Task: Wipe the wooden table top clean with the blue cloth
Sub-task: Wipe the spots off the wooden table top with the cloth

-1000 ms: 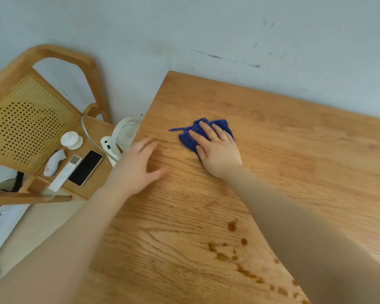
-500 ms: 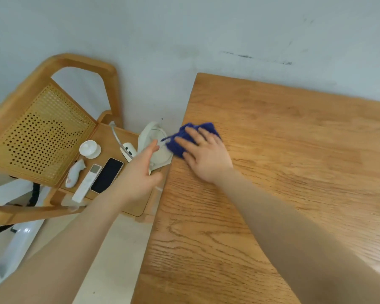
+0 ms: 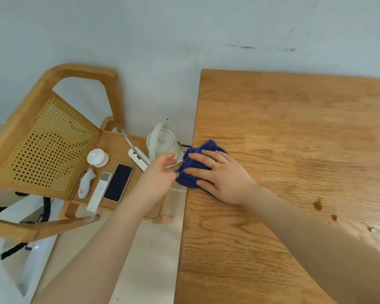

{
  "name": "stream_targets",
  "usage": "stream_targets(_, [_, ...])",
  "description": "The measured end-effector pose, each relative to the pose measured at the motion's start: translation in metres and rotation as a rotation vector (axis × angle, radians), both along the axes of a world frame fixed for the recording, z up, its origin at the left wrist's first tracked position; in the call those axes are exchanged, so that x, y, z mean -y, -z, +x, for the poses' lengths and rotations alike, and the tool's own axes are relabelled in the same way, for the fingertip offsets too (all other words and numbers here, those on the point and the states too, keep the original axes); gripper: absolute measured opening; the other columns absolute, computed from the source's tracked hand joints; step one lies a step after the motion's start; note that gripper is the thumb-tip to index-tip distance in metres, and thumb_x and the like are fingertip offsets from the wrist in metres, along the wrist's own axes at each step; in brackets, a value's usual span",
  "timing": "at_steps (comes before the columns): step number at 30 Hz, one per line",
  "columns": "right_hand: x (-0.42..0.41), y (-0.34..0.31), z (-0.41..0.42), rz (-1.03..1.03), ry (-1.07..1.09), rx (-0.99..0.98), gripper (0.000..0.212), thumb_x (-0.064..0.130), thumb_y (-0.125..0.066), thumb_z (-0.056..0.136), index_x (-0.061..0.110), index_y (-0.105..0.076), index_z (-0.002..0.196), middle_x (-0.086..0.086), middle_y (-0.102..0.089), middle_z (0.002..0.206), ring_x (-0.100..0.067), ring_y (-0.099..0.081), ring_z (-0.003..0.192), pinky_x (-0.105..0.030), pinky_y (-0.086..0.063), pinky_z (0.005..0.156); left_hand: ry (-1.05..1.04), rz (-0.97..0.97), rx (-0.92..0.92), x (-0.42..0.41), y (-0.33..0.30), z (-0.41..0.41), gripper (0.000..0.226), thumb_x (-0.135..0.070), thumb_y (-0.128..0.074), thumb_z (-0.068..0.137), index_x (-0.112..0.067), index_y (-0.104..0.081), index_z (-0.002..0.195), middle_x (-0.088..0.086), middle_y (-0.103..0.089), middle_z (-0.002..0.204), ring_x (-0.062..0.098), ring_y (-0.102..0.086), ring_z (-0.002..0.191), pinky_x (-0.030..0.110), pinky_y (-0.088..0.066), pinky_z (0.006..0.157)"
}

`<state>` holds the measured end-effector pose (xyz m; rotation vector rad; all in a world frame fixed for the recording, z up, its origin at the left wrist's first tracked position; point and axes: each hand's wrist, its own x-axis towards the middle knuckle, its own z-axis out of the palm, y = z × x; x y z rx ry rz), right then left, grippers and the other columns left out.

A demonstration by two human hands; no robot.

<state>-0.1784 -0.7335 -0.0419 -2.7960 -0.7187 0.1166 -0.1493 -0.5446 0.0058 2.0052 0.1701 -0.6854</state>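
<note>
Pressing flat, my right hand [image 3: 223, 176] has no closed grip at all: the fingers lie spread and straight on the blue cloth [image 3: 192, 170], pinning it to the wooden surface [image 3: 283, 150] at its left edge, part of the cloth bunched out past the rim. My left hand [image 3: 160, 172] hangs just off the edge beside the cloth, fingers loose, holding nothing that I can see. I judge the cloth soft, light and limp; it will crumple instead of sliding unless my palm bears on its middle, so I'd press there and gather the overhanging fold. Brown spots [image 3: 318, 205] sit nearer me on the right, not yet wiped. Farther off, a chair [image 3: 51, 137] carries a phone [image 3: 118, 182] and a white kettle [image 3: 162, 143].
</note>
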Motion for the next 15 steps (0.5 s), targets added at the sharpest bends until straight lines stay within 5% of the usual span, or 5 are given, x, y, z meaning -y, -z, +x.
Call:
stream_targets(6, [0.001,0.000,0.054,-0.007,0.530,-0.040,0.041,0.042,-0.031,0.097,0.038,-0.036,0.138,0.002,-0.024,0.154,-0.027,-0.020,0.139,-0.042,-0.014,0.113,0.143,0.108,0.057,0.006,-0.008,-0.010,0.064,0.011,-0.039,0.087,-0.024,-0.033,0.141,-0.004,-0.044,0.140,0.013,-0.044,0.126,0.029,-0.039,0.100])
stream_targets(10, [-0.002,-0.004,-0.007,-0.016,0.258,-0.034,0.046,0.047,-0.023,0.093,0.040,-0.040,0.135,0.001,-0.032,0.150,-0.029,-0.027,0.138,-0.045,-0.017,0.113,0.207,0.158,0.091,0.012,-0.014,-0.016,0.067,0.007,-0.041,0.086,-0.030,-0.033,0.140,-0.001,-0.049,0.130,0.017,-0.052,0.115,0.032,-0.045,0.093])
stream_targets(15, [0.009,0.000,-0.082,-0.037,-0.150,-0.018,0.039,0.044,-0.033,0.094,0.041,-0.046,0.131,0.006,-0.039,0.147,-0.025,-0.036,0.135,-0.044,-0.023,0.111,0.243,0.221,0.123,0.023,-0.016,-0.018,0.065,0.005,-0.042,0.087,-0.024,-0.029,0.143,0.004,-0.037,0.147,0.021,-0.039,0.131,0.031,-0.038,0.099])
